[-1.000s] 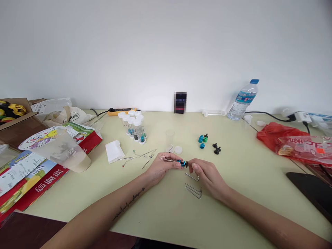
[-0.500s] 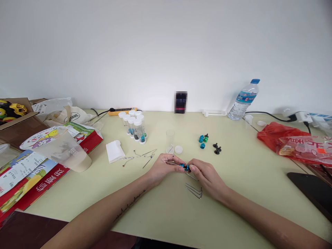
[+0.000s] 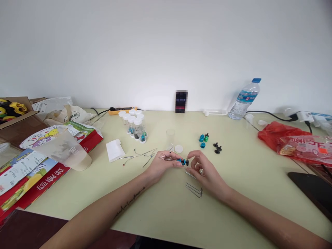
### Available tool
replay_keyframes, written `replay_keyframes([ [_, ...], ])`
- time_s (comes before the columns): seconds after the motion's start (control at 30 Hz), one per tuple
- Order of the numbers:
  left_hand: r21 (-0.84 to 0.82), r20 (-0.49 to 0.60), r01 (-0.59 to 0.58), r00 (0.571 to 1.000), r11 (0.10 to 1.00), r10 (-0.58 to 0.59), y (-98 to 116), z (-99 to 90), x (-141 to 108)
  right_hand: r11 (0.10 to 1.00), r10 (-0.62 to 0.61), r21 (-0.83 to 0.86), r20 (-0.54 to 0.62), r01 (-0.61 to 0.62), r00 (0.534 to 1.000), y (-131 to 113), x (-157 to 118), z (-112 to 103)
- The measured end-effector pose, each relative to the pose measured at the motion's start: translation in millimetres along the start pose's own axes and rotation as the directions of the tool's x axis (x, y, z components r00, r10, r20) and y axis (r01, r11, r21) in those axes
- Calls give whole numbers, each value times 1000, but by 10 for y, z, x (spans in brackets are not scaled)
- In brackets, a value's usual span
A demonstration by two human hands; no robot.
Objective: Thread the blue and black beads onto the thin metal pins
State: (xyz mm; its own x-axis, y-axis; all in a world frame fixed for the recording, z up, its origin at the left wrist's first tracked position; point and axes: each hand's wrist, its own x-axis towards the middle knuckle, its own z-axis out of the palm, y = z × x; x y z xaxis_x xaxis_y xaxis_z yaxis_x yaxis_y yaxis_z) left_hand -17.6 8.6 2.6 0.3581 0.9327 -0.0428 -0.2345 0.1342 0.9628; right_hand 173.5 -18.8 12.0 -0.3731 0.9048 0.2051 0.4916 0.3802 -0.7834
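My left hand pinches a small blue and black piece with thin metal wires sticking out behind it across the fingers. The black disc end of that piece points right, toward my right hand. My right hand is apart from it, with thumb and forefinger spread and nothing visible between them. Several L-shaped metal rods lie just below my right hand. Behind my left hand stands a clear tube, with a white cap beside it.
Several white-capped tubes stand at the back left. Bent wires and white paper lie left of my hands. Blue and green pieces and black pieces lie to the right, with a water bottle farther back.
My right hand has let go of the blue and black piece and drawn back with its fingers spread. My left hand has shifted slightly left and up with the piece.
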Motion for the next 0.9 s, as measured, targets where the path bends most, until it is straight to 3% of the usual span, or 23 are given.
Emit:
replay_keyframes([
  [0.13,-7,-4,-7,1000,1000,7,-4,0,8,999,34,9,-43,-34,998,-2,-9,4],
  [0.3,20,8,6,1000,1000,-6,4,14,-6,999,-15,-37,11,16,1000,24,9,1],
  [0.53,14,-6,-4,1000,1000,4,-3,7,2,1000,7,11,-47,-6,999,6,-2,-2],
  [0.73,29,13,-6,1000,1000,5,-2,9,-6,1000,24,-21,48,-23,999,-12,21,-36],
  [0.9,22,1,-10,1000,1000,10,9,15,-14,999,29,42,-46,-27,999,-8,15,-23],
])
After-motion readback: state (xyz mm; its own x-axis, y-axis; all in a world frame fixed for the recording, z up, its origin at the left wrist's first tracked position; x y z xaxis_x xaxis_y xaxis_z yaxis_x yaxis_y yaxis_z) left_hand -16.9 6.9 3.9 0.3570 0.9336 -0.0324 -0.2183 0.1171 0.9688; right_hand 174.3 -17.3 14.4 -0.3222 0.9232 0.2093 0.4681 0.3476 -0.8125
